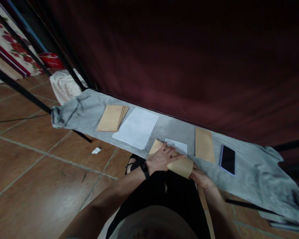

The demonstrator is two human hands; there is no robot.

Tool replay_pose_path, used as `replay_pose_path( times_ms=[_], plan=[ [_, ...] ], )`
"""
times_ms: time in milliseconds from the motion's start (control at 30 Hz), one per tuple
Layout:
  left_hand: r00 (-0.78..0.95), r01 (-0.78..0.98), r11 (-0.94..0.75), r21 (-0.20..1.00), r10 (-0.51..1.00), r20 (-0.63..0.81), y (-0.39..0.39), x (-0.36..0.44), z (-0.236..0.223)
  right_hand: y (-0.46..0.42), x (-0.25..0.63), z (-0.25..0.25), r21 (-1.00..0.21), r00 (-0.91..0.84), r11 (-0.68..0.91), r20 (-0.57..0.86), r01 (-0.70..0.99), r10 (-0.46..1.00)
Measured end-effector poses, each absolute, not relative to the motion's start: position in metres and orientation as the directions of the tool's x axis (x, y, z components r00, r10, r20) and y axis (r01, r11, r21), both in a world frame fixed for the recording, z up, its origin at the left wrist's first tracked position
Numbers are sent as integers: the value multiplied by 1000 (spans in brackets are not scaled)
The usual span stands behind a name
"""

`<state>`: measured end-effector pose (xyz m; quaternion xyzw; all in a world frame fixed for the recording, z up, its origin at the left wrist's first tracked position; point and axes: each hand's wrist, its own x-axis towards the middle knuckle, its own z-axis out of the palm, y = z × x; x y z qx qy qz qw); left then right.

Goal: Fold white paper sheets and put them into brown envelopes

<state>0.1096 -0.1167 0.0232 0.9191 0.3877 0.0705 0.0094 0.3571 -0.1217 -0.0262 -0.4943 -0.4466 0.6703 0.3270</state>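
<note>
A brown paper envelope (182, 167) lies at the near edge of the cloth-covered bench, over my lap. My left hand (161, 158), with a dark band at its wrist, presses flat on it with fingers spread. At the envelope's right end, which bends up, my right hand (201, 177) has it pinched; part of the fingers is hidden behind the paper. Just beyond my left fingertips a piece of white paper (179, 146) shows, partly covered by the hand and envelope. Whether it sits inside the envelope I cannot tell.
Left on the grey cloth (254, 172) are several fanned brown envelopes (109, 118) and a stack of white sheets (138, 127). Another brown envelope (204, 144) and a phone (228, 160) lie to the right. A dark red curtain (179, 83) hangs behind; black metal bars (20, 91) stand left.
</note>
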Motion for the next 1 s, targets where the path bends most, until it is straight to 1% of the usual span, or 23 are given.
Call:
replay_pose_path(
  times_ms=[100,167,200,267,333,400,500,533,567,600,633,733,833,933,1000],
  plan=[
    [662,738,-672,67,739,121,-122,111,30,-119,369,-22,-893,-338,-450,-427,11,838],
    [646,752,-655,70,755,114,-124,110,36,-114,380,-19,-886,-325,-463,-439,4,838],
    [637,760,-645,71,763,111,-126,109,39,-111,386,-18,-892,-298,-452,-431,-1,851],
    [612,782,-620,71,784,106,-128,106,45,-102,394,-20,-921,-179,-389,-386,20,905],
    [576,809,-584,72,811,104,-131,101,49,-92,396,-25,-944,-13,-296,-301,145,954],
    [530,837,-539,91,841,106,-135,94,48,-83,389,-33,-925,100,-233,-213,300,972],
    [416,889,-430,157,902,114,-143,79,38,-77,369,-41,-882,120,-163,-122,441,985],
    [362,909,-378,175,925,115,-146,72,33,-77,361,-43,-827,112,-112,-59,552,992],
    [319,924,-335,182,941,112,-148,66,28,-78,352,-45,-806,122,-106,-42,583,992],
    [286,937,-301,176,952,108,-151,59,23,-80,344,-46,-787,137,-111,-34,607,990],
    [252,950,-267,160,962,108,-152,53,19,-82,336,-47,-726,146,-113,-18,678,989],
    [180,977,-192,92,976,122,-156,39,12,-86,320,-50,-667,179,-136,-4,733,984],
    [175,983,-180,24,976,127,-158,36,12,-85,317,-52,-637,216,-172,-9,751,976],
    [177,984,-175,-23,977,117,-157,39,15,-82,323,-55,-633,210,-172,-15,755,978],
    [190,982,-186,-39,975,113,-156,42,18,-79,328,-57,-709,187,-133,-3,692,982]
  ],
)
